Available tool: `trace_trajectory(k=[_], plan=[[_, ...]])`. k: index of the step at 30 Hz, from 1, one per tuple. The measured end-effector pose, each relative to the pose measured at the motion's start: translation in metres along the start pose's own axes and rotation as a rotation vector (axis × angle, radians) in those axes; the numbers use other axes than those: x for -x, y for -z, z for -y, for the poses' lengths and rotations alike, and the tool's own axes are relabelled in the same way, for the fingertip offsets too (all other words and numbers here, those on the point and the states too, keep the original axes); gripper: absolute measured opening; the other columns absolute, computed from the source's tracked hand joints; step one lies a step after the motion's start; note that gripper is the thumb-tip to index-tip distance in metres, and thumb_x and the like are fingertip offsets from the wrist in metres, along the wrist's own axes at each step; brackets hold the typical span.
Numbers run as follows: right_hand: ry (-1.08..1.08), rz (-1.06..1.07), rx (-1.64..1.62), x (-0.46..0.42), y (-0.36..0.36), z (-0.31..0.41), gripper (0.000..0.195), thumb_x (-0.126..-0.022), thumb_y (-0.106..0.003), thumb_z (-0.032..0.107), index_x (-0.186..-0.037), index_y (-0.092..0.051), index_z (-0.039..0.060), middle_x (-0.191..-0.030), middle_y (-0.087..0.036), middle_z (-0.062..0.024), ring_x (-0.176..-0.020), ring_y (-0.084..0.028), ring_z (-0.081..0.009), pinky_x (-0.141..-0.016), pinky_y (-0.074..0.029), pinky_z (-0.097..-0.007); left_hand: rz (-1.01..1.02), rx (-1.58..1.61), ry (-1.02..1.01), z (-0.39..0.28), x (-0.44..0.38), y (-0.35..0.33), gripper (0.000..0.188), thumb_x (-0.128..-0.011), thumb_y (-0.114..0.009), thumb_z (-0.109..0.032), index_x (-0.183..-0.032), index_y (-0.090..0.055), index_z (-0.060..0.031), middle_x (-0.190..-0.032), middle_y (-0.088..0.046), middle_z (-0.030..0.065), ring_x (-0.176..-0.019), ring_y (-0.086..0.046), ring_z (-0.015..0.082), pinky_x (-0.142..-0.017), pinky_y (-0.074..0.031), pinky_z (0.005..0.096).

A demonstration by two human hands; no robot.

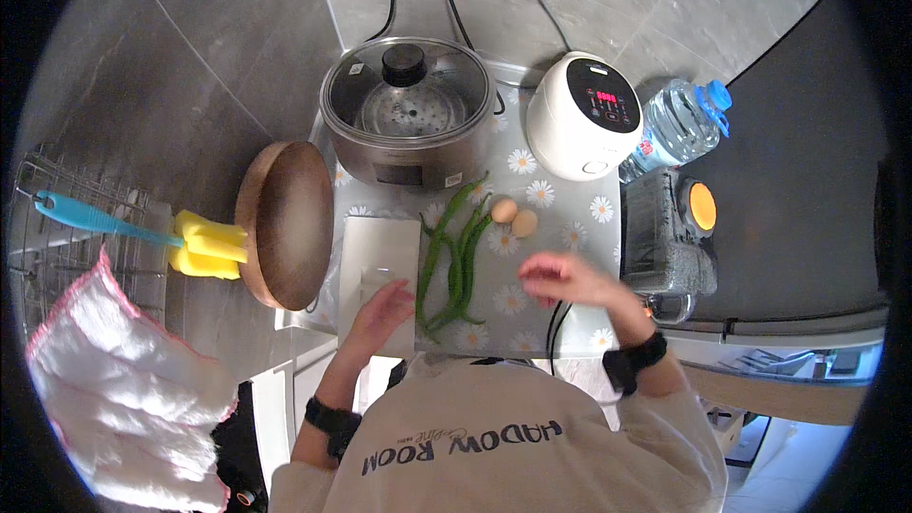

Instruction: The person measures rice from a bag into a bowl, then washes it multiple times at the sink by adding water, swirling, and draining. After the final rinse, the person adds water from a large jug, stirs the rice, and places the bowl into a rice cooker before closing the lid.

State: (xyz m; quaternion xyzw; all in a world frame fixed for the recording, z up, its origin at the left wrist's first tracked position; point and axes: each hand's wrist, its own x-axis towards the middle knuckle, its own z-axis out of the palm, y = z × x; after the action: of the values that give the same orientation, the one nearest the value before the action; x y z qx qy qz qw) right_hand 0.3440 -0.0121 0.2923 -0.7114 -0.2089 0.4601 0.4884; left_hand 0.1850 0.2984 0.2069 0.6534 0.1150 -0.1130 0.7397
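Observation:
My left hand (383, 315) hovers at the lower part of a pale, flat rectangular box or board (380, 246), fingers loosely spread and nothing visible in them. To its right lie several long green chili peppers (456, 274), side by side. Two brown eggs (504, 211) touch each other beyond the peppers' right side. My right hand (559, 279) is over the daisy-patterned table cover (574, 235), below the eggs; its blurred fingers are loosely curled, apart from the thumb, with nothing visible between them. Whether either hand touches the surface below is hard to tell.
At the back stand an electric pot (410, 149) with a glass lid and a white rice cooker (570, 135). A water bottle (673, 125) and a clear jug (659, 256) line the right edge. Left are a brown round pan (292, 228), sponge brush (206, 246) and cloth (128, 406).

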Motion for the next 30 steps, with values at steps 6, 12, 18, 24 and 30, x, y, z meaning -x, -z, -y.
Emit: trace_trajectory(k=[6, 12, 18, 24, 30], plan=[[-0.118, -0.19, -0.247, 0.063, -0.04, -0.076, 0.025, -0.093, -0.062, 0.02, -0.112, -0.058, 0.0047, -0.088, -0.062, -0.0002, -0.078, -0.059, -0.0096, -0.068, -0.051, -0.0256, -0.271, -0.659, -0.188, 0.029, -0.071, -0.031, 0.055, -0.085, -0.067, -0.023, -0.131, -0.046, -0.0025, -0.117, -0.057, 0.0163, -0.101, -0.06, 0.0273, -0.084, -0.05, 0.0361], [-0.122, -0.438, -0.26, 0.106, -0.027, -0.094, 0.023, -0.093, -0.06, 0.021, -0.109, -0.059, 0.005, -0.086, -0.063, -0.0024, -0.069, -0.061, -0.0089, -0.056, -0.051, -0.024, -0.427, -1.098, -0.176, 0.012, -0.105, -0.062, 0.047, -0.084, -0.063, -0.019, -0.126, -0.049, -0.0049, -0.108, -0.062, 0.0185, -0.094, -0.061, 0.0373, -0.08, -0.051, 0.0428], [-0.439, -0.188, 0.208, 0.145, -0.006, -0.113, 0.026, -0.092, -0.059, 0.026, -0.102, -0.061, 0.0023, -0.09, -0.067, -0.0125, -0.059, -0.067, -0.0191, -0.051, -0.053, -0.0317, -0.424, -0.883, -0.245, 0.011, -0.079, -0.063, 0.029, -0.084, -0.059, -0.012, -0.11, -0.049, -0.0044, -0.084, -0.062, 0.0193, -0.076, -0.062, 0.0361, -0.07, -0.048, 0.0428], [-0.267, 0.018, 0.778, 0.147, -0.013, -0.14, 0.026, -0.087, -0.06, 0.029, -0.097, -0.06, 0.0046, -0.104, -0.065, -0.0194, -0.097, -0.062, -0.0369, -0.08, -0.052, -0.0455, -0.442, -0.869, 0.007, 0.015, -0.057, -0.095, 0.042, -0.078, -0.068, -0.031, -0.105, -0.053, -0.0019, -0.097, -0.062, 0.0239, -0.091, -0.062, 0.0371, -0.076, -0.048, 0.0458], [-0.301, -0.015, 0.806, 0.144, -0.003, -0.111, 0.035, -0.088, -0.06, 0.028, -0.113, -0.056, 0.0043, -0.098, -0.066, -0.018, -0.088, -0.065, -0.035, -0.074, -0.052, -0.0439, -0.538, -0.959, -0.038, 0.033, -0.07, -0.097, 0.039, -0.078, -0.07, -0.034, -0.103, -0.06, -0.0058, -0.092, -0.066, 0.0165, -0.084, -0.065, 0.0341, -0.072, -0.05, 0.0444]])
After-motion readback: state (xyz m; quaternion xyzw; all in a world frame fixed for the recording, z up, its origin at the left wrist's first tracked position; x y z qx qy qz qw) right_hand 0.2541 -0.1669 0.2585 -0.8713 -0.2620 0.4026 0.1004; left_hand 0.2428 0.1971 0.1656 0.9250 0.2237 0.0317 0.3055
